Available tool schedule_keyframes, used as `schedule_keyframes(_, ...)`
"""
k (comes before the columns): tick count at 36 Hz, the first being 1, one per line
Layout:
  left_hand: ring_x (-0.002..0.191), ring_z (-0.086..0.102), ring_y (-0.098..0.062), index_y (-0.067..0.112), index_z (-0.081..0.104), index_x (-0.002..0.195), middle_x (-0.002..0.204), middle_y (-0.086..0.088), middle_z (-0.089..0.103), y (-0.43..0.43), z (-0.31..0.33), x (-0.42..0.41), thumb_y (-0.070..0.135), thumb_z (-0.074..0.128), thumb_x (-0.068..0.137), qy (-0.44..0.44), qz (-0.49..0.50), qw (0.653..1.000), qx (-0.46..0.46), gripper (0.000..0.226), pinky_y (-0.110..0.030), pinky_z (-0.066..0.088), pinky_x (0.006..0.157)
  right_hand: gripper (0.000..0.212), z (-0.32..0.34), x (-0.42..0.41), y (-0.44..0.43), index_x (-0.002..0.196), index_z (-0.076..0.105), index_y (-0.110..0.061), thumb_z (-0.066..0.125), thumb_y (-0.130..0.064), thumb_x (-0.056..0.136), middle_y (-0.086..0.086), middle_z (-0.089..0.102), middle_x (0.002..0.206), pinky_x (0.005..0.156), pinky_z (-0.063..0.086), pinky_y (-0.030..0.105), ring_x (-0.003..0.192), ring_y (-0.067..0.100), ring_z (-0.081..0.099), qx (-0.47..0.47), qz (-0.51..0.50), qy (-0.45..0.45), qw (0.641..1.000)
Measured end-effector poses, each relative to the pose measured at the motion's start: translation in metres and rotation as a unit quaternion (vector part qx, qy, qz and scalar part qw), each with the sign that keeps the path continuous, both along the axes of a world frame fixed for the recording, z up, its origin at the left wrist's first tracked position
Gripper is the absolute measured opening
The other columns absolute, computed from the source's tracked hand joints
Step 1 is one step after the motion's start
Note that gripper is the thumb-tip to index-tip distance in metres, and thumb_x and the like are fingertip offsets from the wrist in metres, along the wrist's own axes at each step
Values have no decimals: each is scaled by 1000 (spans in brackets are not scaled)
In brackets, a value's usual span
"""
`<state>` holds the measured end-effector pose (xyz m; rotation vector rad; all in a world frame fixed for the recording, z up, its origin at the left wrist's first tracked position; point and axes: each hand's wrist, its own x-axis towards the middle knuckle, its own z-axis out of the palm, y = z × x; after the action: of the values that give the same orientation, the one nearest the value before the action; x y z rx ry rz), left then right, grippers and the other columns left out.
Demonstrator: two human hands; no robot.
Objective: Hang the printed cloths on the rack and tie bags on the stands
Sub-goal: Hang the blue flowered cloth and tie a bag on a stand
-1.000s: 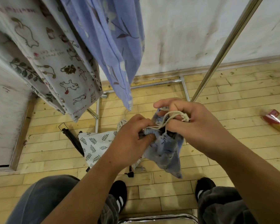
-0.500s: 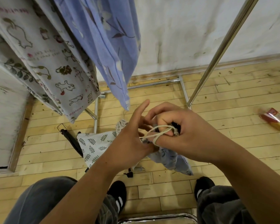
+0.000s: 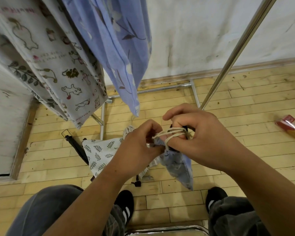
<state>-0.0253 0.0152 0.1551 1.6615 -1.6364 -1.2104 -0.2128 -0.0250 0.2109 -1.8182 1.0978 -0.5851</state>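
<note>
Your right grip (image 3: pixel 199 137) curls round the neck of the blue bag (image 3: pixel 179 164), cream cord (image 3: pixel 170 132) looped over its fingers (image 3: pixel 175 141), while your left grip (image 3: pixel 140 142), just beside it, pinches the cord's end taut, so the bag hangs below both, ready for tying.

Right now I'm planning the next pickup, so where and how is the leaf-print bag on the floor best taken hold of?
Probably its bunched neck, from above: the leaf-print bag lies flat on the floor, giving little to pinch, while that gathered end stands puckered up. The left hand and right hand both grip the blue bag.
</note>
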Motion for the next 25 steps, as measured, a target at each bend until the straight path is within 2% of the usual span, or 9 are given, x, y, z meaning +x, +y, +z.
schedule_keyframes(5,87,69,-20,50,50,128,95,5,66,0,0,-1,16,73,90,9,0,1000,13,56,-51,57,78,23,-1,-6,-6,62,54,-30,71,-30,78,-20,61,105,87,41,22,108,2,55,-39,-48,39,997)
schedule_keyframes(10,82,65,-35,50,43,145,98,-6,66,0,2,-2,17,68,96,10,-20,1000,16,64,-58,53,73,26,-5,-8,-7,66,57,-32,77,-25,80,-13,57,92,68,36,9,80,6,52,-56,-70,60,994)
schedule_keyframes(12,93,71,-25,51,41,148,109,5,72,1,6,-3,13,66,96,19,-25,999,15,69,-54,56,82,19,-6,-7,-7,70,61,-32,75,-31,83,-10,54,84,62,38,12,71,9,48,-53,-84,65,993)
schedule_keyframes(14,107,70,-7,52,33,154,123,17,70,2,10,-5,10,66,96,25,-19,999,11,79,-42,58,91,16,-8,-8,-8,75,66,-32,72,-36,89,-8,49,68,56,38,14,61,9,44,-38,-95,66,993)
schedule_keyframes(15,108,70,-4,55,26,156,125,20,69,2,11,-5,10,67,96,28,-15,999,8,85,-38,59,91,17,-9,-9,-8,76,68,-30,71,-36,92,-5,49,61,52,37,15,56,8,43,-25,-96,58,993)
schedule_keyframes(18,85,72,-10,65,12,154,111,20,72,4,10,-4,11,69,96,27,-6,1000,-12,98,-31,56,72,24,-8,-8,-7,79,70,-26,64,-40,97,2,55,57,44,36,21,47,12,43,9,-87,25,996)
schedule_keyframes(20,86,71,-6,65,17,153,110,22,71,4,10,-4,9,69,94,23,-4,1000,-20,96,-23,54,70,25,-8,-6,-5,82,71,-27,59,-41,99,5,61,60,45,42,29,46,16,48,31,-70,10,997)
schedule_keyframes(22,92,71,-4,63,28,150,112,22,70,3,10,-3,6,68,92,18,-2,1000,-23,89,-23,55,73,22,-7,-5,-5,86,72,-29,58,-35,102,3,64,60,45,46,29,45,14,52,58,-65,-17,996)
schedule_keyframes(25,80,71,-12,57,37,144,101,14,71,2,5,-2,7,67,92,0,9,1000,-24,79,-36,57,67,17,-6,-5,-6,92,75,-25,61,-22,101,-3,65,59,46,47,19,45,9,56,94,-90,-52,990)
